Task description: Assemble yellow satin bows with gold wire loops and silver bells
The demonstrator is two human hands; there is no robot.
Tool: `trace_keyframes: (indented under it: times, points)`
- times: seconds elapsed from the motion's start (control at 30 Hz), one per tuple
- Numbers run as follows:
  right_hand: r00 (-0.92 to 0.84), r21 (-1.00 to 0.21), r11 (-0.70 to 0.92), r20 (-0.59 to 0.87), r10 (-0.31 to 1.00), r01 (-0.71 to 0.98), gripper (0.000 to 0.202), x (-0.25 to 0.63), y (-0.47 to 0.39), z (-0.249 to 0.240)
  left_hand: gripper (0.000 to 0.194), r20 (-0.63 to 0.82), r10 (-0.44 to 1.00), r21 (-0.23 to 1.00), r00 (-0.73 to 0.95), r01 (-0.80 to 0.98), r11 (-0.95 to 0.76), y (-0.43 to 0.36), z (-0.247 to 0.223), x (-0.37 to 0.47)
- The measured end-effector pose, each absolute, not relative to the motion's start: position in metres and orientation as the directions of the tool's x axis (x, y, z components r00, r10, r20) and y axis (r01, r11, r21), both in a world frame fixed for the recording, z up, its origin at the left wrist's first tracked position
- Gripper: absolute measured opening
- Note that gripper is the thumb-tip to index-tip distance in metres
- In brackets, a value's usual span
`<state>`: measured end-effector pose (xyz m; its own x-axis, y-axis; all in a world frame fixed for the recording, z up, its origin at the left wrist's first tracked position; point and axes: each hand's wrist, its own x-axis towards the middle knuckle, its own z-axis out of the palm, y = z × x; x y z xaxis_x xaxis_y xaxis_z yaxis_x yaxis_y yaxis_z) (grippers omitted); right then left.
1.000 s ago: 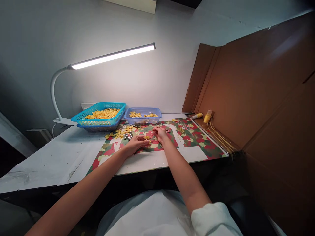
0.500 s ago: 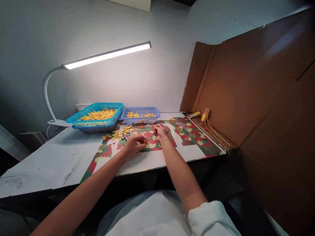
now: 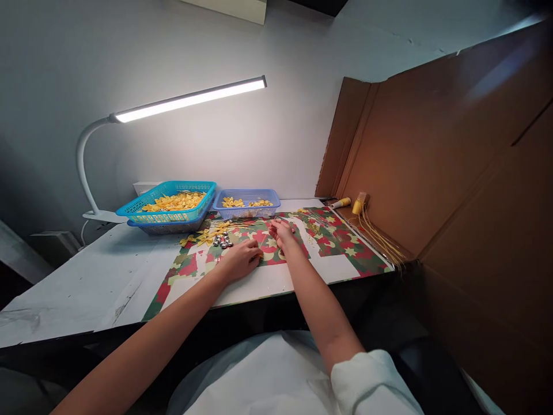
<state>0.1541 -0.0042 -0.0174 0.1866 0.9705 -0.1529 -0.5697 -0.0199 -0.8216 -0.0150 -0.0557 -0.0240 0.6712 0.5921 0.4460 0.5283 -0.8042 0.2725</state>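
My left hand rests low over the patterned mat, palm down, its fingers curled together. A speck of yellow shows at the fingertips; most of what they hold is hidden, but it looks like a small yellow bow. Just right of it, my right hand is raised slightly with fingers pinched, and a thin thread seems to run between the two hands. Something small and reddish shows beside the right hand; I cannot make it out. Shiny silver bells lie behind my left hand, near loose yellow bows.
A turquoise basket heaped with yellow bows stands back left, stacked on a blue one. A blue-violet basket holds more yellow pieces. At right are a yellow spool, yellow cords and a cardboard wall. A lamp overhangs the table.
My left hand has turned over more palm down and shifted slightly right, covering the yellow piece that showed between its fingers. My right hand has stayed nearly in place.
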Motion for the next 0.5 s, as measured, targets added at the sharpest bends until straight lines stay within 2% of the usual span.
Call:
trace_keyframes:
  times: [0.2,0.5]
  points:
    - [0.157,-0.826,-0.039,-0.153,0.976,-0.562,0.02,0.152,-0.001,-0.023,0.021,0.434,0.587,0.192,0.683,0.567,-0.801,-0.061,-0.024,-0.013]
    - [0.188,-0.863,-0.015,-0.127,0.974,-0.505,0.022,0.15,0.004,-0.031,0.017,0.443,0.558,0.174,0.701,0.544,-0.821,-0.058,-0.028,-0.013]
